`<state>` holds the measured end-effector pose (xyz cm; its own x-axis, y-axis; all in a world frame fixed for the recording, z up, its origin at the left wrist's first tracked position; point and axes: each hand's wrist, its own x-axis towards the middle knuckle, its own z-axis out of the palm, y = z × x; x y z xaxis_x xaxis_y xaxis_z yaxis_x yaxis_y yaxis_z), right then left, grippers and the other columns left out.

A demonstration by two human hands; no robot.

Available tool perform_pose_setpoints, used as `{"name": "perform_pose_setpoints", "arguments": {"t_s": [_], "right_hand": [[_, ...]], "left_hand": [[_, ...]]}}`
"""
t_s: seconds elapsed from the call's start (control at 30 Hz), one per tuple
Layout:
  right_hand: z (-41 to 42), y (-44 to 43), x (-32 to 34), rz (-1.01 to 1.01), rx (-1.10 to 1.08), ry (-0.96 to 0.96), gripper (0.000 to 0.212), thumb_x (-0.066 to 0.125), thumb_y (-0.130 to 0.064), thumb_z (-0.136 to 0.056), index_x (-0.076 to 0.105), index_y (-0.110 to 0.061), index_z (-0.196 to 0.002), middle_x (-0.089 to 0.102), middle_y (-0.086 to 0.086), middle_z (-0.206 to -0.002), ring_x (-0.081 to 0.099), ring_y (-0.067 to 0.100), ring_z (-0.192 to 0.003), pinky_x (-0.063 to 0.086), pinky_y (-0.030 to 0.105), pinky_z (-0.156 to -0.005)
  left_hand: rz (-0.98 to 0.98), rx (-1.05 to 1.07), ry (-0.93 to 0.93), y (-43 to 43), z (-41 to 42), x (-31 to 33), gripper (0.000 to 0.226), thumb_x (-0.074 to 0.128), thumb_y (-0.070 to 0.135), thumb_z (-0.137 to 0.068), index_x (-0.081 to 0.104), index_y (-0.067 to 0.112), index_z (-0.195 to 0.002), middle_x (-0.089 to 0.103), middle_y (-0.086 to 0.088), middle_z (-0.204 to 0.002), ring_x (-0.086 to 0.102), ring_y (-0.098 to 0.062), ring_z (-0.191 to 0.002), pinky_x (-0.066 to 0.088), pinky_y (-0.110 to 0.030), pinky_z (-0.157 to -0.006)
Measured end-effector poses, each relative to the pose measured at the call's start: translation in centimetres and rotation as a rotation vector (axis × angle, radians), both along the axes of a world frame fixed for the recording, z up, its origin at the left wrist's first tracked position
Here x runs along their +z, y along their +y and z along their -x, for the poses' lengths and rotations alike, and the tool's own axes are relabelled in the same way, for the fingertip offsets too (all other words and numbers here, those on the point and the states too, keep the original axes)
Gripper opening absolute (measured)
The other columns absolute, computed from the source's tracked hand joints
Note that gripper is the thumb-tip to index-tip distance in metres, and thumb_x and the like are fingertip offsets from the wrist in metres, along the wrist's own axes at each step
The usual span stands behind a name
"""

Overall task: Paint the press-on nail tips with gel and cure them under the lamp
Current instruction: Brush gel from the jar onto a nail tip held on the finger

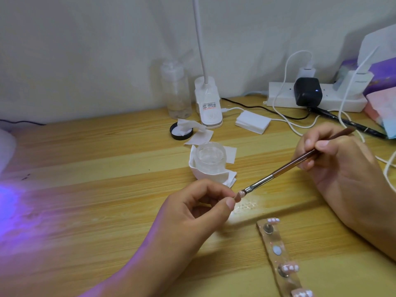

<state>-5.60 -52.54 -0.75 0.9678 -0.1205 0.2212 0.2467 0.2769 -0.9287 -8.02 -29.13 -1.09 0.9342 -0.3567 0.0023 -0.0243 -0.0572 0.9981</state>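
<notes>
With the left hand (197,209) pinching the nail tip (239,196) just above the bench (107,189) and the right hand (334,159) gripping the brush (300,162) whose bristles touch it, light, even strokes should keep gel off the pinching fingers.

Wide desk (85,168) lies open left of your left hand (192,213). The jar (211,161) stands just behind it; the nail strip (273,241) lies between your forearms; cables (285,118) crowd the right rear.
</notes>
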Motion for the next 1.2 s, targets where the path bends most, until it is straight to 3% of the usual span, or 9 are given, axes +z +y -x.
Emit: {"name": "perform_pose_setpoints", "arguments": {"t_s": [0.27, 0.47, 0.67, 0.8, 0.9, 1.03, 1.2], "right_hand": [[-0.13, -0.31, -0.28, -0.098, 0.025, -0.067, 0.033, 0.036, -0.008, -0.081, 0.063, -0.020, -0.066, 0.054, -0.002, -0.064, 0.049, 0.012, -0.062, 0.045, 0.017, -0.059], [-0.13, -0.50, -0.52, -0.039, 0.071, -0.076, 0.025, 0.041, -0.013, -0.078, 0.063, -0.021, -0.070, 0.055, -0.002, -0.066, 0.050, 0.012, -0.063, 0.047, 0.019, -0.063], [0.12, -0.39, -0.66, 0.141, -0.028, -0.145, 0.013, 0.052, -0.020, -0.073, 0.064, -0.024, -0.070, 0.057, -0.003, -0.070, 0.052, 0.011, -0.068, 0.046, 0.016, -0.061], [-0.07, -0.54, -0.74, 0.034, -0.019, -0.129, 0.023, 0.047, -0.013, -0.077, 0.065, -0.023, -0.067, 0.057, -0.003, -0.068, 0.051, 0.012, -0.067, 0.045, 0.016, -0.060], [-0.20, -0.69, -0.68, -0.047, -0.003, -0.102, 0.030, 0.040, -0.010, -0.080, 0.065, -0.023, -0.068, 0.057, -0.004, -0.068, 0.052, 0.011, -0.066, 0.046, 0.016, -0.061], [-0.08, -0.60, -0.63, -0.050, 0.036, -0.114, 0.016, 0.049, -0.020, -0.072, 0.064, -0.022, -0.069, 0.056, -0.003, -0.066, 0.051, 0.012, -0.064, 0.047, 0.018, -0.064], [-0.07, -0.63, -0.83, -0.015, 0.073, -0.140, 0.014, 0.049, -0.021, -0.073, 0.063, -0.022, -0.071, 0.056, -0.003, -0.067, 0.051, 0.013, -0.065, 0.048, 0.021, -0.066]], "left_hand": [[0.004, 0.016, 0.015, 0.08, -0.06, -0.14, 0.023, 0.071, 0.046, -0.067, 0.075, 0.031, -0.084, 0.076, 0.008, -0.092, 0.066, -0.003, -0.082, 0.052, -0.016, -0.070], [-0.004, 0.032, 0.032, -0.02, -0.14, -0.05, 0.011, 0.074, 0.035, -0.073, 0.075, 0.030, -0.082, 0.075, 0.008, -0.087, 0.060, 0.001, -0.068, 0.050, -0.016, -0.067], [0.028, 0.018, 0.033, 0.01, -0.14, -0.11, 0.009, 0.075, 0.034, -0.073, 0.075, 0.031, -0.082, 0.075, 0.009, -0.090, 0.062, 0.001, -0.073, 0.050, -0.015, -0.069], [0.041, 0.022, 0.033, -0.02, -0.16, -0.11, 0.010, 0.071, 0.030, -0.075, 0.075, 0.031, -0.084, 0.076, 0.011, -0.089, 0.064, 0.002, -0.075, 0.049, -0.013, -0.068], [0.042, 0.023, 0.038, 0.00, -0.17, -0.10, 0.010, 0.071, 0.031, -0.074, 0.075, 0.032, -0.084, 0.075, 0.011, -0.088, 0.063, 0.002, -0.073, 0.049, -0.013, -0.068], [0.036, 0.018, 0.035, 0.08, -0.20, -0.21, 0.011, 0.074, 0.034, -0.073, 0.075, 0.033, -0.085, 0.076, 0.010, -0.090, 0.064, 0.001, -0.076, 0.050, -0.014, -0.070], [0.035, 0.021, 0.025, 0.19, -0.22, -0.48, 0.023, 0.072, 0.047, -0.066, 0.075, 0.033, -0.085, 0.075, 0.006, -0.087, 0.062, -0.001, -0.074, 0.051, -0.016, -0.070]]}}
